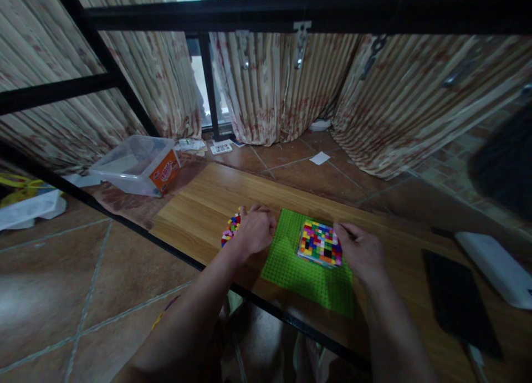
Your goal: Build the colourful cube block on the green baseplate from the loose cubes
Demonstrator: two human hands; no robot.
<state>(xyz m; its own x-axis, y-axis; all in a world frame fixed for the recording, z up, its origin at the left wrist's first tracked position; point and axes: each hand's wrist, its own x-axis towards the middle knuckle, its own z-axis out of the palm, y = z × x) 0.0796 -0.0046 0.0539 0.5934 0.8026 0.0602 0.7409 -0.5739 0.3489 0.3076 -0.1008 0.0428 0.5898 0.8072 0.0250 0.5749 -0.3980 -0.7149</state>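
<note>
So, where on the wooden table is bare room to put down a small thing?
Bare wood lies at the far left of the table, beyond the loose brick pile, and between the green baseplate and the black flat object. It is crowded in the middle: the left hand and right hand flank the coloured brick block.

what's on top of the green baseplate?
On the green baseplate sits a square patch of multicoloured bricks, toward its far right corner. The right hand touches the patch's right edge and hides that side. The left hand covers the baseplate's far left corner.
</note>
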